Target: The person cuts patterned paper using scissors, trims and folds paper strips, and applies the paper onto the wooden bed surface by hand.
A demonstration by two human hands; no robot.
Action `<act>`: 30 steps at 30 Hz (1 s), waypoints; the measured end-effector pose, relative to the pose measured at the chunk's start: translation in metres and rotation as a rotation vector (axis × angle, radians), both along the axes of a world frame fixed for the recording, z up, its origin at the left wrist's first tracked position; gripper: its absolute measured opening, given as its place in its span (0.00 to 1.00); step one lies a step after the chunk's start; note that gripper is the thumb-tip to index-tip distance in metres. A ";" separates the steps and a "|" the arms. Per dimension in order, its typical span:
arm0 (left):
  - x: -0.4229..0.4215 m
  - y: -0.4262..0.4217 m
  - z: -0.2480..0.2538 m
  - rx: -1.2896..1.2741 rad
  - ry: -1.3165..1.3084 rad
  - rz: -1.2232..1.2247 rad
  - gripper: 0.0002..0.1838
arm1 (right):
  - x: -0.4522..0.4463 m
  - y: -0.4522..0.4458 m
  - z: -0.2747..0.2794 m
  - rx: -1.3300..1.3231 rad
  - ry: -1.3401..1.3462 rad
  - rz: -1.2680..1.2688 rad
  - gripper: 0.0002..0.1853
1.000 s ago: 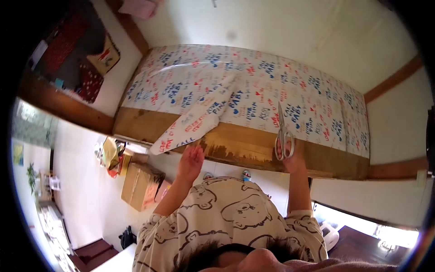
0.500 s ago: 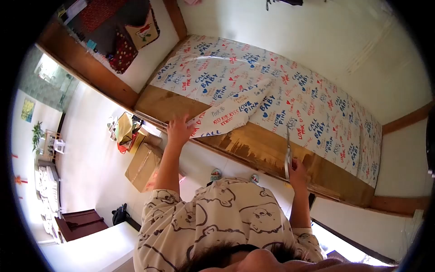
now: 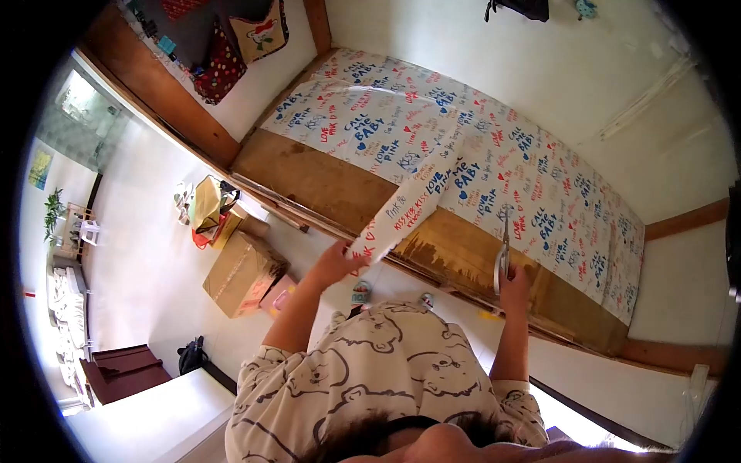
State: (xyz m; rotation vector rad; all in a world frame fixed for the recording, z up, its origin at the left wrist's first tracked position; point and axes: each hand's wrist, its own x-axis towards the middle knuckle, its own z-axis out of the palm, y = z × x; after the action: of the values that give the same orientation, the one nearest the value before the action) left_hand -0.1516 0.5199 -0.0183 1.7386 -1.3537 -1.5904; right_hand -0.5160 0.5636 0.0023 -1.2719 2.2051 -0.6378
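A white sheet (image 3: 532, 181) printed with red and blue lettering covers much of a wooden shelf (image 3: 316, 174). From it a cut strip (image 3: 405, 208) hangs over the front edge, partly folded back on the sheet. My left hand (image 3: 333, 265) pinches the loose end of that strip in front of the shelf. Closed around the handles of the scissors (image 3: 503, 258) is my right hand (image 3: 515, 287), near the shelf's front edge. The scissor blades point away from me toward the sheet; whether they touch it I cannot tell.
Bare brown wood with dark worn patches shows along the front of the shelf. Below on the floor are a cardboard box (image 3: 243, 274), a yellow bag (image 3: 208, 204) and a black bag (image 3: 193, 355). Fabric pockets (image 3: 220, 65) hang at the upper left.
My left hand has drawn the strip's end right and toward me, off the shelf edge. The strip now looks narrower and more stretched out. My right hand still holds the scissors, in nearly the same place.
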 end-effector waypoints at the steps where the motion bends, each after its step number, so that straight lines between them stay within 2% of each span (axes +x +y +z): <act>1: -0.006 0.006 -0.004 0.003 0.115 -0.027 0.29 | -0.002 -0.002 -0.003 0.003 0.037 -0.007 0.15; 2: -0.013 0.012 -0.009 0.005 0.231 -0.051 0.29 | -0.003 -0.003 -0.004 0.006 0.076 -0.012 0.15; 6: -0.036 0.026 0.001 -0.027 0.312 0.068 0.27 | 0.007 -0.001 0.002 -0.021 0.017 -0.019 0.15; 7: -0.040 0.026 0.004 -0.101 0.198 0.067 0.28 | 0.010 -0.001 0.006 0.007 0.001 -0.022 0.15; 11: -0.044 0.019 -0.009 -0.175 0.165 0.075 0.30 | 0.017 0.001 0.005 0.026 -0.011 -0.024 0.14; 13: -0.045 0.016 -0.011 -0.038 0.368 0.168 0.30 | 0.015 0.004 -0.003 0.011 0.019 -0.013 0.15; 20: -0.040 0.019 -0.016 0.004 0.405 0.203 0.31 | 0.018 0.009 -0.009 -0.019 0.114 -0.040 0.13; 23: -0.038 0.021 -0.010 0.079 0.308 0.238 0.30 | 0.018 0.010 -0.016 0.007 0.155 -0.042 0.13; 25: -0.035 0.022 -0.008 0.236 0.421 0.272 0.24 | 0.016 0.011 -0.025 0.012 0.152 -0.047 0.14; 28: -0.031 0.025 -0.006 0.328 0.534 0.313 0.23 | 0.012 0.011 -0.027 0.032 0.105 -0.047 0.16; 30: -0.030 0.028 -0.010 0.289 0.515 0.276 0.22 | 0.012 0.010 -0.025 0.049 0.062 -0.039 0.19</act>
State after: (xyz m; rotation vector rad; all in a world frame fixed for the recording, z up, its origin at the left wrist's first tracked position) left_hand -0.1811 0.5475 -0.0285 1.4355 -0.6392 -1.9550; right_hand -0.5038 0.5734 -0.0231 -1.2420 2.2875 -0.5627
